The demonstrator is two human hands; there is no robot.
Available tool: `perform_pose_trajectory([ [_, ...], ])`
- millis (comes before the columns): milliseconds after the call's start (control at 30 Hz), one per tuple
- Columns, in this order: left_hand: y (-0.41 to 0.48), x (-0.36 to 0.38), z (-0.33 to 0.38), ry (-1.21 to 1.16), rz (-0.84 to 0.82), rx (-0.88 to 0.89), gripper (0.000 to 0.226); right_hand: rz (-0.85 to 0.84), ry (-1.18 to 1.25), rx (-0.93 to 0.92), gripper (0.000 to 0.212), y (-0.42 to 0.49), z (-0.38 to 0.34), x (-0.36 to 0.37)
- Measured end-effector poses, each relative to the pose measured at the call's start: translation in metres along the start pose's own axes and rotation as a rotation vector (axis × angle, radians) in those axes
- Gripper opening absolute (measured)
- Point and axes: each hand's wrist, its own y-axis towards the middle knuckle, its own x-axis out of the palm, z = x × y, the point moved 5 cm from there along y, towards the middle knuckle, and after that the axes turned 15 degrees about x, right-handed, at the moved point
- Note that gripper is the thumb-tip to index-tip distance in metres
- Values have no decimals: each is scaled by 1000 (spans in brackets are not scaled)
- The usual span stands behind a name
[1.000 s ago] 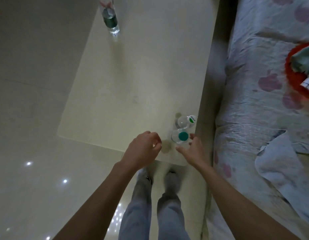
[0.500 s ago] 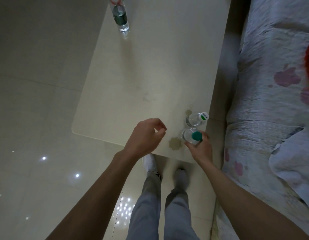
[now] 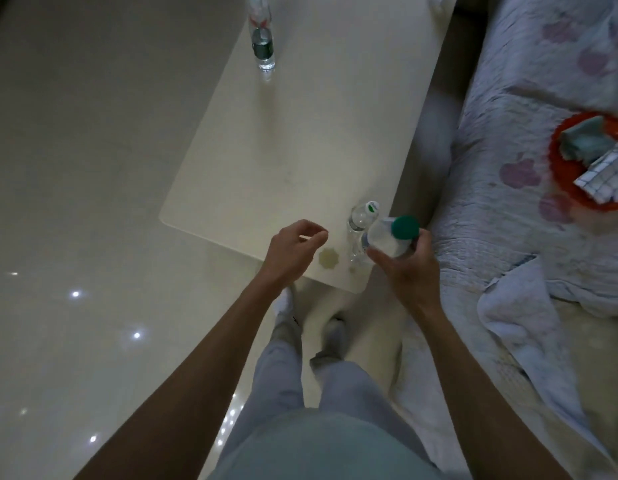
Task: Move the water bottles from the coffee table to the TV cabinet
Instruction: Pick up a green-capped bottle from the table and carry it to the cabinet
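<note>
Nearby, right hand [image 3: 409,271] grip holds green-capped bottle [image 3: 387,237] beside white-capped bottle [image 3: 361,218]; left hand [image 3: 290,254] loosely curled.

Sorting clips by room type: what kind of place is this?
Probably a home living room: a low coffee table on glossy floor tiles, beside a quilt-covered sofa.

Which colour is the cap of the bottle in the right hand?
Green cap, head view.
</note>
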Motion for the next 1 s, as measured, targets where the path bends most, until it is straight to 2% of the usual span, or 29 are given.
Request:
perform_pose_trajectory([
  [167, -39, 21, 27, -240, 162, 13, 25, -86, 78, -199, 64, -46, -64, -36],
  [300, -66, 30, 45, -468, 274, 21, 32, -156, 139, -343, 73, -79, -102, -50],
  [433, -88, 24, 54, -695, 405, 49, 32, -120, 132, -474, 63, -107, -131, -57],
  [600, -116, 5, 66, -713, 520, 112, 31, -195, 114, -508, 64, -137, -151, -54],
  [800, -146, -23, 71, -706, 646, 151, 32, -209, -88, -658, 72, -175, -178, -32],
  [1000, -178, -56, 50, -699, 709, 205, 35, -262, -208, -765, 70, -215, -196, 3],
])
